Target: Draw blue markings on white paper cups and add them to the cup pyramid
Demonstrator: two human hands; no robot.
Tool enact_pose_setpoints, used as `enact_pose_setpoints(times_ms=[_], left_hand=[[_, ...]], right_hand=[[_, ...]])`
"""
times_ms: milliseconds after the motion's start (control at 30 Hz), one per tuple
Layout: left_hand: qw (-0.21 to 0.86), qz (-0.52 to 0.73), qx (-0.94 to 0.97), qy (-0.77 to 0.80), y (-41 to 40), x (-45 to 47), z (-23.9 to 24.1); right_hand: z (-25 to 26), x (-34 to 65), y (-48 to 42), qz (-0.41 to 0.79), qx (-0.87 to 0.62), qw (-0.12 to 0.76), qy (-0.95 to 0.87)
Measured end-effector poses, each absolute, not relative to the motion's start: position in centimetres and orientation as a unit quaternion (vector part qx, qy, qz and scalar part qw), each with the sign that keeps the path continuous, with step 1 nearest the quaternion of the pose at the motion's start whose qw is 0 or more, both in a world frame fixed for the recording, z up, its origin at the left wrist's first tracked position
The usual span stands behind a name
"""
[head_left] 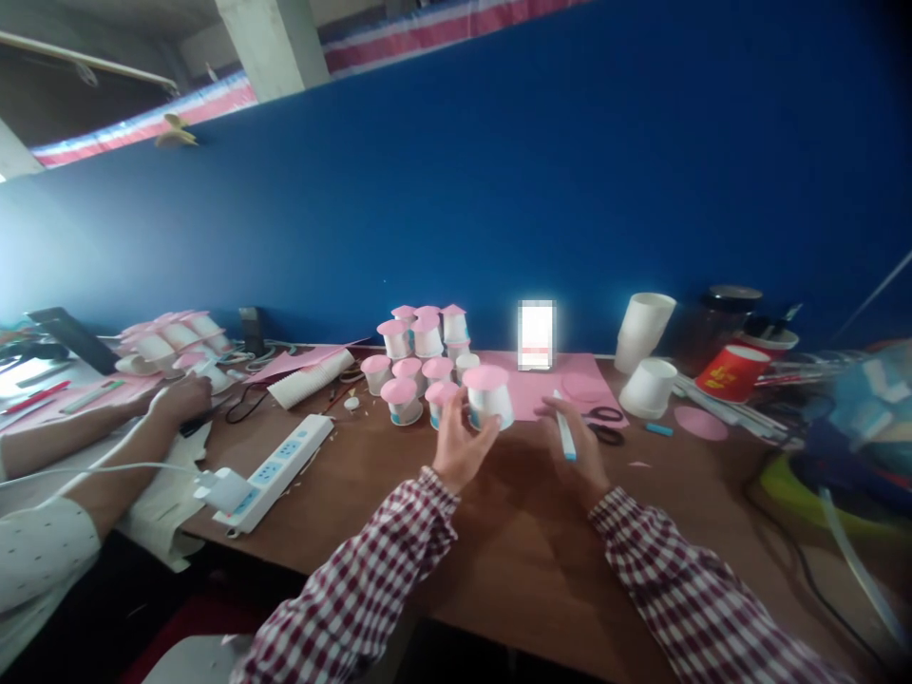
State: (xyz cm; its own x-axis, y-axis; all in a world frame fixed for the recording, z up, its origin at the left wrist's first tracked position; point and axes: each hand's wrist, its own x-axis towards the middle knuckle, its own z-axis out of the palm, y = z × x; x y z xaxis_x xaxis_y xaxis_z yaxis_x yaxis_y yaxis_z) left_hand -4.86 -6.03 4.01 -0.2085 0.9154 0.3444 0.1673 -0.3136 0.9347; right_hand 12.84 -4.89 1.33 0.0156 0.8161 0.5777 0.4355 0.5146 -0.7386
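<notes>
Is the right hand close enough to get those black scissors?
Probably yes: the black scissors lie right beside the right hand, and nothing seems to stand between them. But that hand holds a white pen, so it might have to put that down first.

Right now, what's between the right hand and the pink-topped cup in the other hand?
The head view shows part of the pink sheet and bare brown tabletop between the cup and right hand.
</notes>
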Motion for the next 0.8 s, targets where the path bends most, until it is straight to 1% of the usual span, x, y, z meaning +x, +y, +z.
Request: enact_pose_setpoints(times_ms=[100, 300, 567, 633, 800], left_hand=[[0.373, 0.625, 0.492, 0.477, -4.4, -1.8, 3.2], [0.428, 0.64, 0.463, 0.439, -2.0, 1.1, 2.1], [0.416, 0.656, 0.443, 0.447, -1.8, 0.6, 0.2], [0.429, 0.66, 0.437, 0.435, -1.9, 0.3, 0.0], [0.544, 0.654, 0.379, 0.364, -2.2, 0.3, 0.1]], right_hand=[[1.4, 13.0, -4.8, 0.163, -0.46, 0.543, -0.683], [1.2, 13.2, -4.3, 0.123, -0.486, 0.521, -0.691], [1.3, 13.1, -4.1, 0.119, -0.504, 0.516, -0.682], [1.3, 13.1, -4.0, 0.114, -0.515, 0.52, -0.672], [1.3, 13.2, -3.9, 0.112, -0.511, 0.532, -0.666]])
